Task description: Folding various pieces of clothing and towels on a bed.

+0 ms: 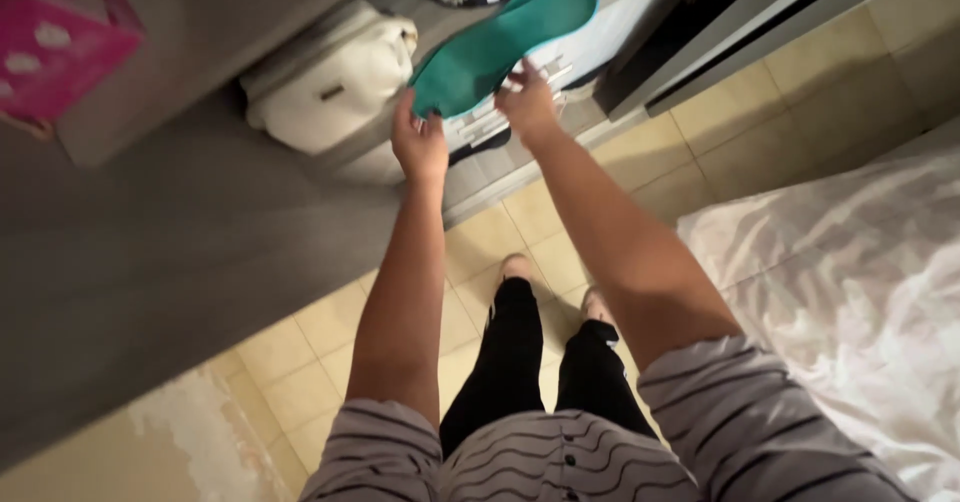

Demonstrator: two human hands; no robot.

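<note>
Shirt (560, 457): striped grey with wavy dark lines, nearest the lens at the bottom edge, sleeves pushed up above both elbows.
Trousers (520, 362): black, running down to two feet on the floor tiles (300, 352), which are pale yellow.
Left hand (420, 147): raised in front of the cupboard, fingers curled around the lower, narrow end of the teal item; thumb side pressed against it.
Right hand (527, 102): raised beside the left, fingers spread and touching the underside of the teal item near its middle; whether it truly clasps it cannot be told.
Teal item (505, 42): flat, long and rounded, like a folded cloth or a padded sole, held tilted at the cupboard opening, above both hands, upper end toward the top edge.
White bag (330, 87): cream handbag with a small metal clasp, lying on a cupboard shelf just left of the teal item.
Pink box (55, 47): bright pink, at the upper left corner, on a grey surface.
Cupboard panel (170, 242): grey, broad, filling the left side.
Bed sheet (860, 292): white and crumpled, at the right, well apart from the hands.
</note>
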